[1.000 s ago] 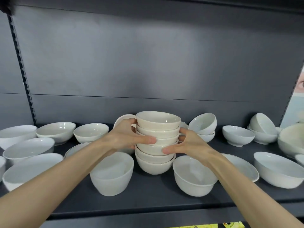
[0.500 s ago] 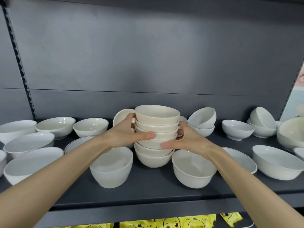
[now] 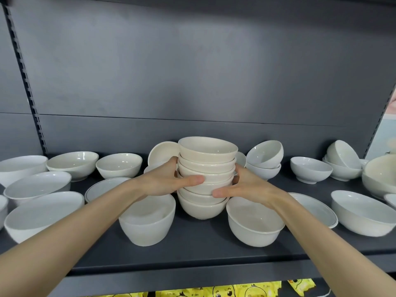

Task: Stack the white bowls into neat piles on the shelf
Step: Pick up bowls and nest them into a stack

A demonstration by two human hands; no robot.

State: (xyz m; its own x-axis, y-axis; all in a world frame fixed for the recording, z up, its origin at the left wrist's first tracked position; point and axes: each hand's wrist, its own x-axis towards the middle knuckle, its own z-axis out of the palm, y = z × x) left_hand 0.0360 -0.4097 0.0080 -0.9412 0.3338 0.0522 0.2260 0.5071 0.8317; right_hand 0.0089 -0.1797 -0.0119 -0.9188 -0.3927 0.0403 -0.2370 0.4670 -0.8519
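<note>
A pile of several cream-white bowls (image 3: 205,159) stands on the dark shelf (image 3: 192,249), at its middle. My left hand (image 3: 165,181) clasps the pile's left side, thumb across the front. My right hand (image 3: 246,187) clasps its right side, thumb on a lower bowl. The top bowl sits slightly tilted. Behind the pile a cream bowl (image 3: 160,152) leans on its side, partly hidden by my left hand.
Loose white bowls crowd the shelf: a deep bowl (image 3: 147,221) front left, another (image 3: 255,224) front right, shallow dishes (image 3: 42,213) at left, a two-bowl pile (image 3: 264,161) behind right, more bowls (image 3: 310,170) at far right. Yellow packets (image 3: 225,291) show below the shelf edge.
Both hands stay around the pile. The view has tipped down a little, so the shelf sits higher in frame and yellow packets appear beneath it.
</note>
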